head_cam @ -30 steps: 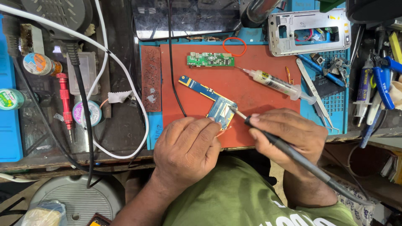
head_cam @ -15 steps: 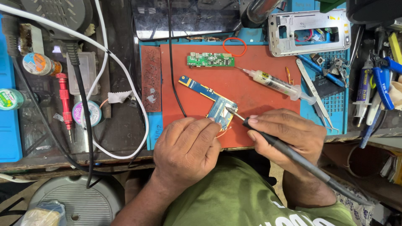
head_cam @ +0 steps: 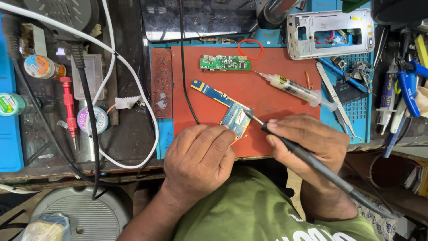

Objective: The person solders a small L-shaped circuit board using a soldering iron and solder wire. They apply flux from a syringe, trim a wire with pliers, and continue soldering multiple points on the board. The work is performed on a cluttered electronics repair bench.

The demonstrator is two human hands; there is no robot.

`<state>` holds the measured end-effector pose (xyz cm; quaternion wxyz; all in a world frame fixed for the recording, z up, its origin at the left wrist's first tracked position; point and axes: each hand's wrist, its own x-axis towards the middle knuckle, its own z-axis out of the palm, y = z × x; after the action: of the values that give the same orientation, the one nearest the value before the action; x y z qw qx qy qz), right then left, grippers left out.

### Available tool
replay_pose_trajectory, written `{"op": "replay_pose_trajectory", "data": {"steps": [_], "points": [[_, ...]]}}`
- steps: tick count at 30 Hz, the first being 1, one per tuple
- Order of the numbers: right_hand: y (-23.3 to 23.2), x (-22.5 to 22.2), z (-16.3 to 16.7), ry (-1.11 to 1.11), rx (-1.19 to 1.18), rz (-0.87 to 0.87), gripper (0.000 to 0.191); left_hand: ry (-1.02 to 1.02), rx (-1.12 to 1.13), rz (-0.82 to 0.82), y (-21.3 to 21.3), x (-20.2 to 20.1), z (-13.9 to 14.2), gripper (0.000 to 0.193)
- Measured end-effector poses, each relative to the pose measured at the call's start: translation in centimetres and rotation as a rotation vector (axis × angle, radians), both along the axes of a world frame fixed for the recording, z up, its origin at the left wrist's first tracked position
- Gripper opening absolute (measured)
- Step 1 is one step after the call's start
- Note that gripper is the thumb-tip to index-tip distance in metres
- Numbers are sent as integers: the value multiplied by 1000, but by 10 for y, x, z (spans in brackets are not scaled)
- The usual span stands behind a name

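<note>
A blue phone circuit board (head_cam: 223, 107) lies slanted on the red work mat (head_cam: 267, 96). My left hand (head_cam: 198, 156) rests on the mat with its fingertips pressing the board's near end. My right hand (head_cam: 310, 140) grips a black soldering iron (head_cam: 312, 165) like a pen; its thin metal tip touches the board's right edge by the metal shield. The iron's handle runs back to the lower right over my forearm.
A small green circuit board (head_cam: 224, 62), a red rubber band (head_cam: 250, 49) and a flux syringe (head_cam: 294, 88) lie further back on the mat. A silver phone frame (head_cam: 330, 33) and tweezers (head_cam: 334, 98) sit at right, pliers and tools at far right. Cables, a red screwdriver (head_cam: 68, 105) and solder spool (head_cam: 92, 119) crowd the left.
The soldering iron tip has crept slightly left onto the board's edge. My left hand stays pressing the board.
</note>
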<state>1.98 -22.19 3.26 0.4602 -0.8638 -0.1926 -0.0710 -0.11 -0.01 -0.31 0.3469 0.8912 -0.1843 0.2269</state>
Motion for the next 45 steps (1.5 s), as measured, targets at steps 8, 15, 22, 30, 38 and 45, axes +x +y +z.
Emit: {"op": "replay_pose_trajectory", "data": {"steps": [8, 15, 22, 30, 38, 45], "points": [[0, 1, -1, -36, -33, 18, 26, 1, -2, -4, 0, 0, 0, 25], [0, 0, -1, -20, 6, 7, 26, -3, 1, 3, -1, 1, 0, 25], [0, 0, -1, -33, -22, 12, 25, -1, 1, -1, -1, 0, 0, 25], [1, -1, 0, -20, 15, 7, 25, -8, 10, -3, 1, 0, 0, 25], [0, -1, 0, -41, -11, -6, 25, 1, 16, 1, 0, 0, 0, 26], [-2, 3, -1, -66, -26, 47, 27, 13, 3, -3, 0, 0, 0, 26]]}}
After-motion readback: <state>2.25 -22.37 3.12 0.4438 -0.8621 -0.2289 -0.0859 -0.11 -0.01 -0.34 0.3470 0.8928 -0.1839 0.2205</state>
